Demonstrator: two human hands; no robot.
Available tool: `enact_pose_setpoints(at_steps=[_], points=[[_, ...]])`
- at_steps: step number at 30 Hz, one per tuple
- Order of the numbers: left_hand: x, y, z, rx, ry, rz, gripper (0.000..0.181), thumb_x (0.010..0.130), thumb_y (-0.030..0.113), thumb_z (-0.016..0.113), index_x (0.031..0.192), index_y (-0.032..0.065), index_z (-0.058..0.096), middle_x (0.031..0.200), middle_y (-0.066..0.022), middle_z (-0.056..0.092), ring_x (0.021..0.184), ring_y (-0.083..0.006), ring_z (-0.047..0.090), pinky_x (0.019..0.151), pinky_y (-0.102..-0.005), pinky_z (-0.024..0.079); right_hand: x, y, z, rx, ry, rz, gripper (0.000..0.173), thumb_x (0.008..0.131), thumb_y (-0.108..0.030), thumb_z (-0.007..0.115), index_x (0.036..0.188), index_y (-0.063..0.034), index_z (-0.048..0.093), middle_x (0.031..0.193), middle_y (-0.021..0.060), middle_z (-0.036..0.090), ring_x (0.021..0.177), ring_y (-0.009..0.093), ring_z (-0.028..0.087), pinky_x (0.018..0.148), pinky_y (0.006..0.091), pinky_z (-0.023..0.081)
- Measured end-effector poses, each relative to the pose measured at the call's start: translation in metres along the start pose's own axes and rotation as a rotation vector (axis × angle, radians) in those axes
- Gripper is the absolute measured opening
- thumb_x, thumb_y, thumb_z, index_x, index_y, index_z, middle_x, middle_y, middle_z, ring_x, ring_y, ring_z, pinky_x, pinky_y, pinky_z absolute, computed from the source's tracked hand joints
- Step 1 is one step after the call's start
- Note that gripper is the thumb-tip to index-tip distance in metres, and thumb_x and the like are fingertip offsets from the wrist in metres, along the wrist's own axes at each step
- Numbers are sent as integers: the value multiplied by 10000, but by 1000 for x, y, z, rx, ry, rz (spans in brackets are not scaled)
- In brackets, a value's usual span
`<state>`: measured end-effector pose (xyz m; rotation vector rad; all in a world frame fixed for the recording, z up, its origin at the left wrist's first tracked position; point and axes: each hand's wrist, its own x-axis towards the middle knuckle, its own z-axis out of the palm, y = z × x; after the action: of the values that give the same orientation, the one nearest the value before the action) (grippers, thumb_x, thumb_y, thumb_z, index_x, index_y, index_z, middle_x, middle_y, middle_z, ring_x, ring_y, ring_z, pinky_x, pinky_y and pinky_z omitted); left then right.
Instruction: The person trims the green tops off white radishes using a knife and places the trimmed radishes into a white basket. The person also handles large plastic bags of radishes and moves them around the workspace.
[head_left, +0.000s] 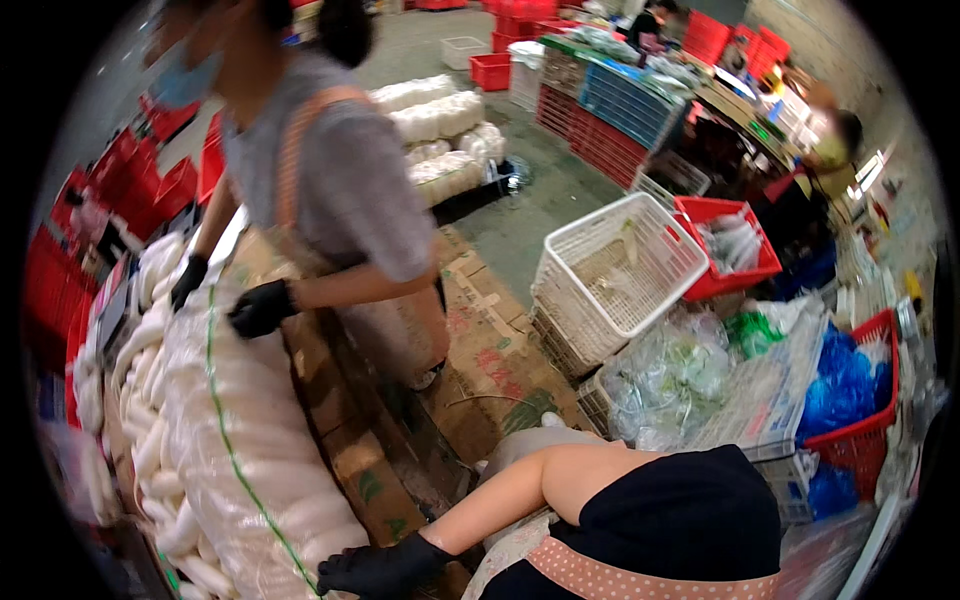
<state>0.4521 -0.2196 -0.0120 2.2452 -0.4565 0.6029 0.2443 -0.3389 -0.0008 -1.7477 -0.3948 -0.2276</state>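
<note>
My right hand (386, 566), in a black glove, reaches in from the lower right. Its fingertips touch a green strap (244, 480) at the near end of a long bundle of white radishes (285, 450) wrapped in clear plastic. Whether the fingers grip the strap cannot be made out. My left hand is out of view. Across from me a co-worker's black-gloved hand (262, 309) is at the far end of the same bundle, and their other gloved hand (189, 281) is over the radishes beside it. Loose white radishes (154, 420) lie along the bundle's left side.
Flattened cardboard (487, 345) covers the floor. A white plastic crate (622, 262) is stacked at the right, with a red crate (731, 244) behind it. Clear bags of greens (667, 375) lie nearby. Further wrapped bundles (439, 120) are stacked behind the co-worker (337, 165).
</note>
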Motion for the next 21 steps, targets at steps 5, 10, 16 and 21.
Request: enact_pose_setpoints(at_steps=[5, 10, 16, 21], points=[[-5, 68, 77, -78, -103, 113, 244, 899, 164, 432, 1012, -1, 572, 955, -58, 578, 883, -179, 526, 791, -305, 413, -24, 21, -70, -51, 119, 0, 359, 737, -176, 588, 1050, -26, 498, 962, 183, 530, 883, 356, 528, 746, 432, 425], [-72, 162, 123, -212, -268, 202, 238, 901, 150, 432, 1027, -2, 566, 989, -71, 571, 922, -190, 520, 827, -311, 401, -149, 17, -148, -167, 369, 321, 337, 775, -123, 529, 1091, -9, 512, 992, 205, 563, 912, 358, 538, 792, 425, 433], [-170, 263, 138, -459, -559, 268, 233, 903, 134, 433, 1045, -2, 558, 1029, -87, 563, 969, -202, 513, 871, -319, 386, -464, 79, -116, -952, 768, 1131, 199, 718, -151, 498, 638, 12, 579, 642, 230, 559, 584, 330, 572, 539, 435, 445], [-251, 375, 142, -766, -1031, 377, 231, 905, 120, 434, 1061, -3, 552, 1063, -101, 557, 1008, -213, 506, 908, -325, 374, -597, -40, -15, -528, 1365, 1721, 213, 715, -183, 528, 804, -20, 632, 752, 202, 615, 714, 363, 601, 653, 460, 475]])
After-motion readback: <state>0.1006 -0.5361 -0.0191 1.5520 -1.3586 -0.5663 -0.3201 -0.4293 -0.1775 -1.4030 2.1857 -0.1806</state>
